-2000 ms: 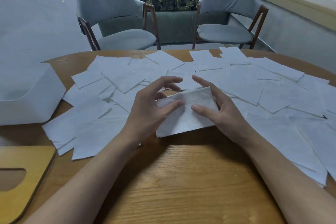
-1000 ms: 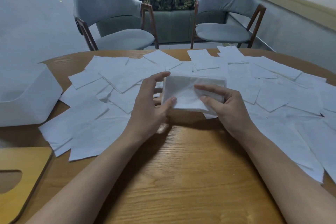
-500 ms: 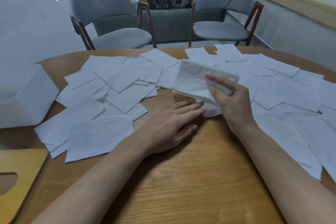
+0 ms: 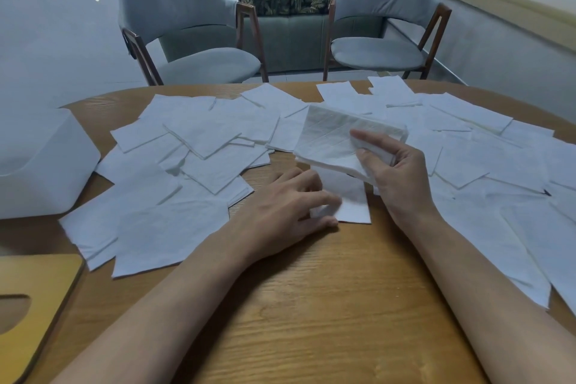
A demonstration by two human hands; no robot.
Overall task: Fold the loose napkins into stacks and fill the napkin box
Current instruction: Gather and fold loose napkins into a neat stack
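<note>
Left hand (image 4: 290, 206) shifted onto a flat napkin (image 4: 352, 199), pinching its edge, right hand (image 4: 396, 171) gripping folded stack (image 4: 327, 140) aloft

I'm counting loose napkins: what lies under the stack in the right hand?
One napkin on the table, its edge pinched by the left hand. Anything beneath the far half of the stack is hidden.

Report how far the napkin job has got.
Done: one folded stack, held in the right hand. In hand: the left hand pinches the next napkin on the table. Left: most loose napkins lie spread unfolded; nothing shows in the napkin box, though its inside is barely visible.
</note>
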